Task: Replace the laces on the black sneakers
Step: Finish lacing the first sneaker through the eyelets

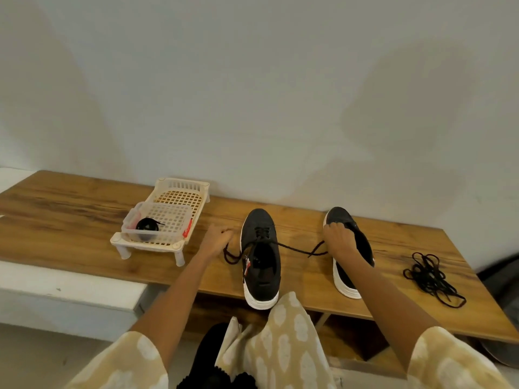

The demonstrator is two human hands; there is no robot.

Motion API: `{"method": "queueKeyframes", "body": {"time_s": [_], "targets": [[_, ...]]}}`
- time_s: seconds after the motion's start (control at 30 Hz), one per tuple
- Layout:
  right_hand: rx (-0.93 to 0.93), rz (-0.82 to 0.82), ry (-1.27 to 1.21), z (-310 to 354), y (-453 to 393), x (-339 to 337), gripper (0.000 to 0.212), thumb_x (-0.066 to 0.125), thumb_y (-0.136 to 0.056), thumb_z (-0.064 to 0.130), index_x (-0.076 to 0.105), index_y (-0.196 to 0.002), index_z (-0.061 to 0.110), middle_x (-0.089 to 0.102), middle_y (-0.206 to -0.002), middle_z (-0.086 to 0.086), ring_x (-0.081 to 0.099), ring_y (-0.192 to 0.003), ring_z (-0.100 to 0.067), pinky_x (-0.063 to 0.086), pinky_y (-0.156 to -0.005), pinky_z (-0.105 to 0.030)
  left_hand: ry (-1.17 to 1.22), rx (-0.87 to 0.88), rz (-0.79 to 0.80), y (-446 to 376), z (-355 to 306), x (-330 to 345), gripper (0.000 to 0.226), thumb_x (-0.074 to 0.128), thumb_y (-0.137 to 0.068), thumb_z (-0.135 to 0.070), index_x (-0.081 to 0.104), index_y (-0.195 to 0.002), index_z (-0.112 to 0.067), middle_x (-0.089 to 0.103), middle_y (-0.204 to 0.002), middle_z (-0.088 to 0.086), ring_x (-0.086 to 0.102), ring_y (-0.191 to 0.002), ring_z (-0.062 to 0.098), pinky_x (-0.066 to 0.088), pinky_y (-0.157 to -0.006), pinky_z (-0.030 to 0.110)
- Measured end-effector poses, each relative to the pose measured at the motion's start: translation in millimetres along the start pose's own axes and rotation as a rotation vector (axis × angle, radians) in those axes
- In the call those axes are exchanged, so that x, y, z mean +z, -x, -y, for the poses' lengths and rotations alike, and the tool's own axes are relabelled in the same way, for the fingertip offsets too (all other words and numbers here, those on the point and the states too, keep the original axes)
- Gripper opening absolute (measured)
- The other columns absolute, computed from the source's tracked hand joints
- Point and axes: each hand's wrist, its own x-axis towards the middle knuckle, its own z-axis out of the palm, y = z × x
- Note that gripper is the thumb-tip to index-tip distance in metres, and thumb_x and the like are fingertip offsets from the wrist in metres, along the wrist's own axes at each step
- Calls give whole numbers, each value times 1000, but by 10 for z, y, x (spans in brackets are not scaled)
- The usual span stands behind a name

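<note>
Two black sneakers on the wooden surface (84,214), toes toward the wall. Left sneaker (259,256) carries a lace (292,247) threaded through the upper eyelets only; both ends trail out sideways. Left hand (216,240) has fingers curled at the left lace end, apparently pinching it beside the shoe. Right hand (338,238) rests on the right sneaker (352,265), fingers curled at the tongue area; the right lace end lies just beside this hand, and I cannot tell whether it is held. A loose pile of black laces (432,276) sits at the right of the surface, well apart from the shoes. White plastic rack (179,192) at left holds a clear container (171,220) with a coiled black lace (146,226). Judgement: lacing of the left sneaker is partway done. To do it well, draw both ends even before the next eyelet, keep the lace flat and untwisted, and steady the shoe while pulling.
</note>
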Motion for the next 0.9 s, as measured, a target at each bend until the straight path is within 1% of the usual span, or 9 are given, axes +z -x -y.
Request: {"method": "queueKeyframes", "body": {"time_s": [0.07, 0.17, 0.27, 0.4, 0.5, 0.6, 0.7, 0.83, 0.9], "targets": [[-66, 49, -74, 92, -57, -63, 33, 49, -91, 4, 49, -125, 4, 49, -127, -14, 48, -116, -29, 46, -88, -37, -390, 99, 17, 34, -53, 12, 40, 48, -90, -25, 57, -129, -27, 41, -140, 6, 34, -131, 27, 27, -108, 45], [-289, 215, -282, 251, -110, -241, 54, 56, -90, 12, 36, -140, 9, 38, -143, -14, 38, -130, -31, 38, -102, -40, -559, 292, 35, 116, -197, 10, 39, 50, -92, -35, 53, -130, -35, 36, -148, -2, 27, -137, 23, 14, -113, 48], [-442, 346, -630, 467, -43, -422, 56, 56, -93, 23, 35, -144, 12, 40, -146, -6, 38, -134, -25, 34, -108, -36, -536, 410, 90, 139, -219, 55, 37, 54, -89, -50, 59, -123, -37, 53, -135, -11, 42, -128, 12, 17, -106, 40], [-398, 232, -713, 710, 37, -383, 35, 56, -93, 37, 67, -110, 10, 67, -109, -10, 60, -102, -29, 46, -84, -40, -260, 453, 5, 172, -222, 170, 20, 67, -84, -39, 72, -98, -26, 71, -100, -8, 61, -95, 9, 38, -96, 34], [-285, 121, -822, 761, 69, -313, 34, 60, -90, 37, 71, -101, 7, 69, -97, -14, 62, -91, -30, 47, -74, -39, -121, 386, -34, 173, -265, 254, 11, 65, -88, -29, 68, -87, -19, 68, -83, -3, 58, -75, 8, 42, -67, 19], [-187, 77, -965, 765, 27, -306, 24, 63, -88, 29, 74, -101, 13, 72, -89, -6, 63, -81, -21, 49, -73, -36, -2, 321, -38, 135, -334, 301, 12, 60, -92, -27, 59, -84, -18, 59, -72, -6, 57, -67, 12, 41, -57, 18], [-171, 49, -905, 743, -27, -344, 21, 59, -91, 21, 74, -102, 11, 61, -65, 3, 49, -56, -10, 36, -52, -24, 37, 291, 18, 71, -384, 303, 13, 62, -91, -24, 64, -88, -12, 58, -64, -4, 54, -54, 8, 42, -50, 13], [-203, -12, -755, 649, -43, -417, 26, 50, -96, 26, 69, -110, 14, 68, -104, -1, 61, -93, -18, 38, -63, -24, 101, 214, 241, -8, -325, 130, 20, 60, -92, -28, 68, -96, -10, 53, -55, -2, 44, -44, 8, 38, -48, 22], [-207, -38, -689, 572, -61, -387, 26, 49, -97, 28, 69, -108, 15, 68, -106, -1, 61, -95, -20, 39, -62, -25, 74, 179, 385, -28, -281, 17, 21, 56, -94, -28, 67, -106, -15, 46, -55, -6, 38, -44, 5, 33, -47, 20]]}}
